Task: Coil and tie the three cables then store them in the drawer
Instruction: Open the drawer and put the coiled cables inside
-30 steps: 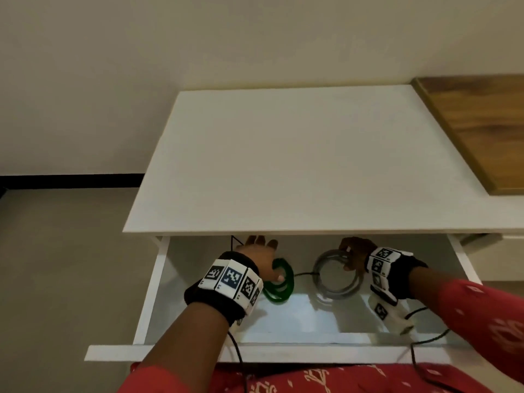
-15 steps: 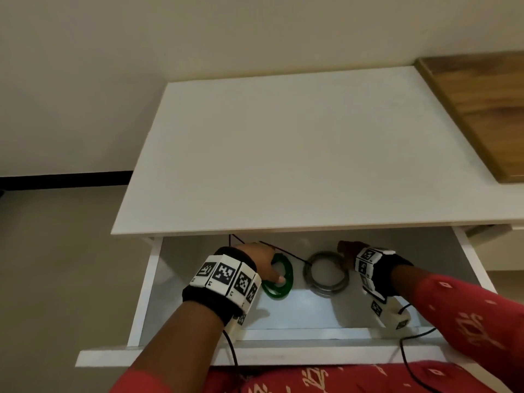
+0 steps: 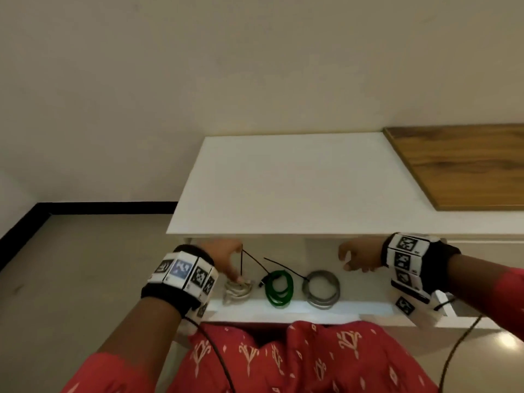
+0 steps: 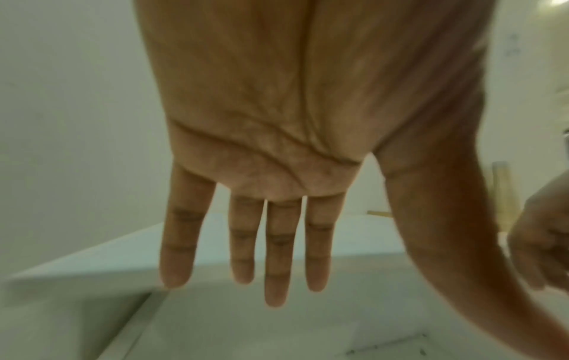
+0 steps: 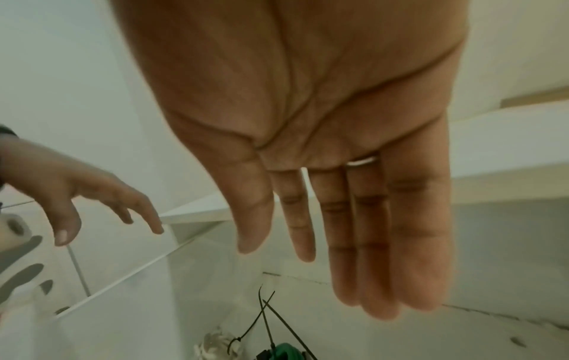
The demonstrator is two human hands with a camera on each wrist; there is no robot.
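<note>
A: Where do the three cables sit?
B: All lie in the open drawer (image 3: 326,314) under the white table (image 3: 297,180); the white coil (image 3: 236,290) lies at the left, the green coil (image 3: 278,289) in the middle, the grey coil (image 3: 321,287) at the right; each carries a black tie (image 3: 279,265) whose tail sticks up

A: And the person's left hand (image 3: 224,258)?
B: It hangs over the white coil, released; the wrist view shows its fingers (image 4: 277,255) straight and spread, holding nothing; whether a fingertip touches the coil cannot be told

A: The right hand (image 3: 358,255)?
B: It hovers above the drawer's right part, apart from the grey coil; the fingers (image 5: 366,231) are straight and close together, the palm bare; a ring (image 5: 362,161) shows on one finger

A: Anything else?
B: A wooden board (image 3: 465,163) lies on the table's right side; both wrists wear bands with printed markers
</note>
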